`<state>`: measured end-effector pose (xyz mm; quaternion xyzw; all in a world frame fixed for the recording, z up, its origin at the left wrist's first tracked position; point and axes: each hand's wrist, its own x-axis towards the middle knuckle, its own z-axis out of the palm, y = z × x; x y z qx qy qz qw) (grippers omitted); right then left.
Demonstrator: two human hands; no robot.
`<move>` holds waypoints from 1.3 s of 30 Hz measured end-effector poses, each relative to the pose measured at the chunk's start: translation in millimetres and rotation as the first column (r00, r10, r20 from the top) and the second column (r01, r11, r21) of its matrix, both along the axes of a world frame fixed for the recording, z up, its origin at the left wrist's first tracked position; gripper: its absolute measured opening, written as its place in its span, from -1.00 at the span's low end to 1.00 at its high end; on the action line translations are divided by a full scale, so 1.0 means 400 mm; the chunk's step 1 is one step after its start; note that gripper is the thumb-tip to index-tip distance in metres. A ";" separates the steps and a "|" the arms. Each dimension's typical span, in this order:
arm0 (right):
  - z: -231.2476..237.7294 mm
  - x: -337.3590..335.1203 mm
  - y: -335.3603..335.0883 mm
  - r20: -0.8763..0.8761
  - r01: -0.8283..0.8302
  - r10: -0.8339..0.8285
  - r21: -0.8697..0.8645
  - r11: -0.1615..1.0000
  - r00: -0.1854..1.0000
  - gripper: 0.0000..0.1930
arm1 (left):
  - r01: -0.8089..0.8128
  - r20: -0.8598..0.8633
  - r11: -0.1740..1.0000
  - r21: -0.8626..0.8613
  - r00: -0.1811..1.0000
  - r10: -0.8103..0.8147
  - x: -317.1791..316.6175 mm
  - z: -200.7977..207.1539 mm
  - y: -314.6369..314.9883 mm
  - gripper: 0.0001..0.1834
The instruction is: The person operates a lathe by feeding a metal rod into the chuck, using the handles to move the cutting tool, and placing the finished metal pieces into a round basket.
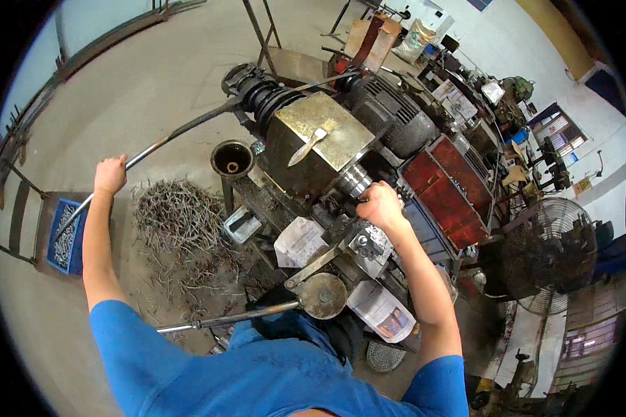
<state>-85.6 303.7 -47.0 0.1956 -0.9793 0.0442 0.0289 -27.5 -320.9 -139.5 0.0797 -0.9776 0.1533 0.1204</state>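
Note:
My left hand (110, 175) is closed around a long metal lever (149, 149), which runs up to the black stepped pulleys (261, 97) at the back of a greasy lathe-like machine. At the front end of its boxy head (313, 118) is a shiny steel chuck (355, 181). My right hand (382, 206) is closed right beside that chuck; what its fingers hold, if anything, is hidden. On top of the head lies a paintbrush (308, 146) with a wooden handle. Below my right hand is a metal tool slide (370, 247).
A pile of metal rods or scrap (177, 219) lies on the floor beside a blue crate (80, 254) of small metal parts. Near my body are a round plate (323, 295) and a second lever (236, 316). A motor (396, 118), red cabinet (448, 187) and caged fan (549, 243) stand to the right.

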 end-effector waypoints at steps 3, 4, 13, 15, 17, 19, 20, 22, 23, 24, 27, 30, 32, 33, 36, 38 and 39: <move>0.031 0.034 -0.004 -0.088 -0.099 0.100 0.012 0.995 0.991 -0.67 | -0.033 -0.034 0.976 0.217 0.999 0.042 -0.009 -0.007 0.031 -0.72; 0.029 0.050 0.011 -0.171 -0.156 0.145 -0.056 0.986 0.975 -0.66 | 0.068 -0.196 0.944 0.322 0.981 -0.004 0.001 -0.012 0.074 -0.67; 0.100 0.373 0.284 -0.263 0.034 -0.099 -0.243 0.970 0.960 -0.63 | 0.055 0.374 0.825 0.562 0.873 -0.313 -0.034 -0.451 0.601 -0.49; 0.076 0.474 0.376 -0.234 0.188 -0.243 -0.232 0.954 0.941 -0.62 | 0.270 0.468 0.898 0.348 0.779 -0.416 -0.062 -0.419 0.660 -0.66; 0.051 0.563 0.455 -0.175 0.310 -0.352 -0.231 0.922 0.919 -0.61 | 0.412 0.545 0.891 0.192 0.710 -0.446 -0.121 -0.446 0.617 -0.76; 0.021 0.666 0.534 -0.095 0.458 -0.490 -0.237 0.857 0.866 -0.61 | 0.453 0.485 0.875 0.172 0.734 -0.476 -0.132 -0.339 0.650 -0.82; -0.007 0.707 0.580 -0.054 0.518 -0.544 -0.237 0.822 0.838 -0.61 | 0.433 0.522 0.887 0.161 0.725 -0.449 -0.142 -0.356 0.641 -0.84; -0.106 0.813 0.696 -0.116 0.674 -0.710 -0.238 0.699 0.695 -0.55 | 0.341 0.461 0.917 0.207 0.793 -0.399 -0.129 -0.382 0.631 -0.83; -0.142 0.868 0.740 -0.106 0.779 -0.792 -0.144 0.610 0.601 -0.51 | 0.228 0.494 0.949 0.218 0.813 -0.309 -0.119 -0.384 0.616 -0.82; -0.178 0.929 0.782 -0.106 0.862 -0.861 -0.047 0.504 0.498 -0.47 | 0.149 0.427 0.941 0.305 0.861 -0.275 -0.108 -0.414 0.588 -0.78; -0.321 1.181 0.912 -0.015 0.959 -0.985 0.234 0.161 0.170 -0.55 | 0.098 0.320 0.899 0.426 0.914 -0.251 -0.048 -0.395 0.538 -0.70; -0.377 1.233 0.885 0.001 0.987 -0.999 0.158 0.043 0.043 -0.66 | -0.035 0.399 0.892 0.450 0.902 -0.167 0.007 -0.409 0.443 -0.66; -0.390 1.251 0.786 0.006 0.990 -0.999 0.136 0.040 0.039 -0.70 | -0.073 0.427 0.876 0.477 0.890 -0.159 0.043 -0.438 0.384 -0.65; -0.396 1.277 0.734 0.005 0.986 -0.996 0.139 0.089 0.089 -0.72 | -0.089 0.462 0.843 0.531 0.864 -0.200 0.062 -0.458 0.333 -0.65; -0.411 1.318 0.551 -0.062 0.986 -0.986 0.071 0.150 0.154 -0.73 | -0.201 0.546 0.790 0.579 0.815 -0.193 0.091 -0.445 0.338 -0.64; -0.416 1.300 0.444 0.013 0.991 -0.993 -0.077 0.114 0.115 -0.70 | -0.308 0.582 0.731 0.609 0.800 -0.147 0.110 -0.421 0.347 -0.66; -0.405 1.284 0.404 0.115 0.987 -0.988 -0.138 0.083 0.099 -0.69 | -0.365 0.595 0.673 0.643 0.792 -0.139 0.116 -0.436 0.333 -0.67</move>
